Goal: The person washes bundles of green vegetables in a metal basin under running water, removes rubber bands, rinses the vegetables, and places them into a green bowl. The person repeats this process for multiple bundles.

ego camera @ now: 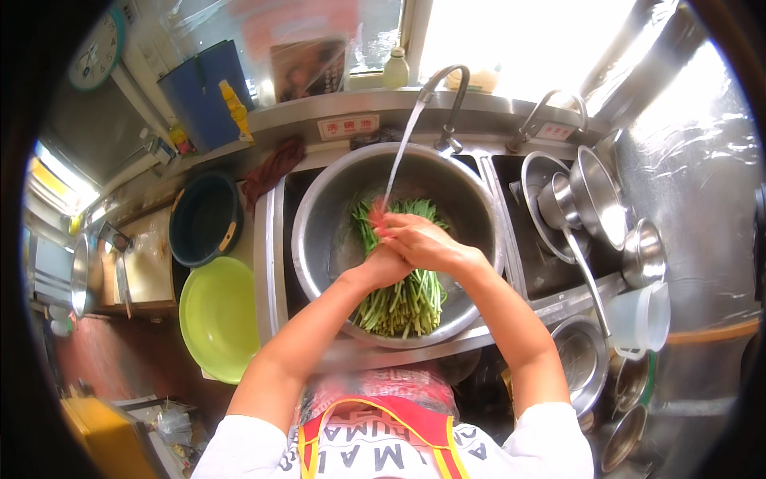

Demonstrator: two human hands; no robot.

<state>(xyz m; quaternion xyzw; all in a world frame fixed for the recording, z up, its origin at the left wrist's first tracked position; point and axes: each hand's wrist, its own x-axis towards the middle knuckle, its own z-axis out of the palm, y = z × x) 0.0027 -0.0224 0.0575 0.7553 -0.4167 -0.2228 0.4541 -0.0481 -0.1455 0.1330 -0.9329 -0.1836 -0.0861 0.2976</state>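
A large stainless steel basin (311, 239) sits over the left sink. In it lies a thick bundle of green leafy stalks (401, 308), cut ends towards me. A gooseneck faucet (461, 90) pours a stream of water (402, 143) down onto my hands. Above the bundle my left hand (386, 263) and my right hand (425, 239) are pressed together, the right lying partly over the left. Blurred reddish fingertips show under the stream. Whether either hand grips something between them is hidden.
Left of the sink stand a dark round tub (206, 218) and a lime green basin (218, 320); a brown cloth (275, 167) hangs nearby. Metal bowls (598, 197) and a long-handled ladle (586, 275) lie over the right sink. A translucent plastic pitcher (640, 317) stands at the right.
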